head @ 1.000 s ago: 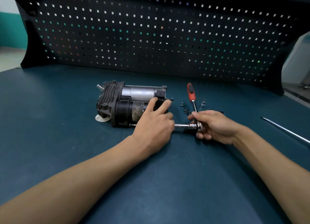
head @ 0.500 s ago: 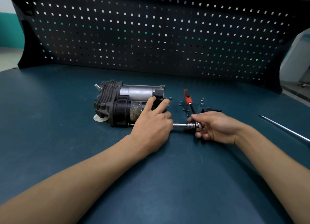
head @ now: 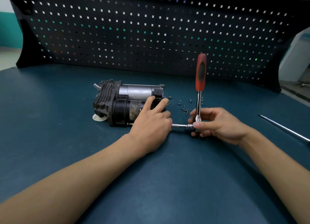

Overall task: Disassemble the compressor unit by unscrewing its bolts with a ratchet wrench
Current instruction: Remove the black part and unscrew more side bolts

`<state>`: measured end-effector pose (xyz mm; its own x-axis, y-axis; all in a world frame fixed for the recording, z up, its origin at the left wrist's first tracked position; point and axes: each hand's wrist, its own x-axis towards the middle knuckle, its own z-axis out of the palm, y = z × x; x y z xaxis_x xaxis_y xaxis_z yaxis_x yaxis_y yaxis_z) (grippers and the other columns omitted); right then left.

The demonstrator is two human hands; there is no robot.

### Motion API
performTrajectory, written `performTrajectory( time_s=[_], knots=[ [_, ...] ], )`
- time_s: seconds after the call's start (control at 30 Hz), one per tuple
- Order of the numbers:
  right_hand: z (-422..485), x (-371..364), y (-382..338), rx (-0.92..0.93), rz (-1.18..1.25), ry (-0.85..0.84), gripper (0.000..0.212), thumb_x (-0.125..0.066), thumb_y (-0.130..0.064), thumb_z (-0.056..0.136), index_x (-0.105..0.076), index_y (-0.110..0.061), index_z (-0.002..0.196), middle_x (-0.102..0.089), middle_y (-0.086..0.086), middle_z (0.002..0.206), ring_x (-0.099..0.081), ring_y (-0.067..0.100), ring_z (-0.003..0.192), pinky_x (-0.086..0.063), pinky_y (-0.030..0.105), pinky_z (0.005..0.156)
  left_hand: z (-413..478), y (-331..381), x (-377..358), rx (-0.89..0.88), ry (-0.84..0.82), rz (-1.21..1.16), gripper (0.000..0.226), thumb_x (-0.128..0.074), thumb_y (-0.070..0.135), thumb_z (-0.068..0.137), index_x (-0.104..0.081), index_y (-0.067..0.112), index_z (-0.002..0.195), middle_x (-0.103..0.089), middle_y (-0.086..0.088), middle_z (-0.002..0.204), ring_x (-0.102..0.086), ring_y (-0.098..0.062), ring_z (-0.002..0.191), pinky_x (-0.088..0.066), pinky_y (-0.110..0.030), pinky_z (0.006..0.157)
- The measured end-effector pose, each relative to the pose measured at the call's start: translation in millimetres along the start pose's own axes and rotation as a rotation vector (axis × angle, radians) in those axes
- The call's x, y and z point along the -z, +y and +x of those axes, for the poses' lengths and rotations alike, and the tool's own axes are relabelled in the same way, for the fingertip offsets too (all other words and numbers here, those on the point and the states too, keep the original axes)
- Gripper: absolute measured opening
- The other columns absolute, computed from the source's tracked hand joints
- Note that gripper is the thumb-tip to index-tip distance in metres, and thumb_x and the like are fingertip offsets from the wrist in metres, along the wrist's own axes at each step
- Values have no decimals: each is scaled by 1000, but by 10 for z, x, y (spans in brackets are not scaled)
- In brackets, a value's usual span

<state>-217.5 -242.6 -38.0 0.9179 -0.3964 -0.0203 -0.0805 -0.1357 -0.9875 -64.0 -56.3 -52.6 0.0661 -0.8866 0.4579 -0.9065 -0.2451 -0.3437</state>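
Left hand [head: 151, 124] rests on compressor [head: 122, 98]; right hand [head: 218, 124] grips ratchet wrench [head: 201, 72] head.

Only one view is given here, taken by a wide-angle camera worn on the head and aimed forward and down across the teal workbench [head: 50, 123]. Both forearms are cut off at the bottom corners, so the lens is placed just above and behind them. The left hand [head: 151, 128] and right hand [head: 218, 124] are framed near the centre. They're close enough that the loose screws [head: 185, 110] between the compressor unit [head: 120, 103] and the ratchet wrench [head: 201, 72] can be picked out, though not in fine detail. The black pegboard [head: 151, 30] is faced pretty much head-on and is spread across the whole top, its outline visibly bowed by the lens.
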Motion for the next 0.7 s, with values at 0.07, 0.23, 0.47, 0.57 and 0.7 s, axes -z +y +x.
performTrajectory(
  time_s=[0.07, 0.23, 0.47, 0.57, 0.7],
  knots=[
    [-6, -3, 6, 98, -129, -1, 24, -81, -2, 72, -77, -17, 90, -74, 5, 94, -71, 21, 81, -56, 22, 65, 11, 4, 4, 12, 0, -15, 34, -50, 43, 95, -71, 20, 83, -67, 9, 89, -39, -28, 134, -22, -53, 112],
    [-17, -113, 30, 185, -363, -78, 54, -65, 31, 72, -79, -21, 65, -76, -8, 97, -68, 7, 89, -51, 18, 75, 6, 17, 4, 18, 16, -28, 36, -40, 45, 100, -67, 24, 88, -65, 9, 91, -36, -27, 134, -18, -54, 113],
    [-56, -87, 10, 211, -243, 22, 24, -73, 15, 78, -76, -9, 79, -77, 0, 107, -70, 19, 107, -55, 27, 88, 13, 43, 10, 36, -47, 16, 28, -43, 28, 99, -70, 21, 91, -64, 8, 93, -31, -30, 137, -16, -56, 113],
    [-55, -100, -5, 198, -252, 33, 26, -74, 13, 79, -77, -13, 85, -77, 1, 108, -70, 16, 106, -56, 29, 91, 31, 50, 5, 58, -46, -8, 28, -45, 27, 98, -71, 21, 90, -64, 9, 93, -30, -28, 138, -16, -55, 114],
    [1, -141, -29, 28, -58, 76, 23, -74, -5, 79, -75, -11, 101, -74, 10, 103, -71, 20, 85, -56, 23, 65, 42, 45, -11, 76, -32, -24, 26, -47, 28, 97, -72, 23, 89, -65, 11, 93, -31, -25, 138, -13, -51, 113]
  ],
)
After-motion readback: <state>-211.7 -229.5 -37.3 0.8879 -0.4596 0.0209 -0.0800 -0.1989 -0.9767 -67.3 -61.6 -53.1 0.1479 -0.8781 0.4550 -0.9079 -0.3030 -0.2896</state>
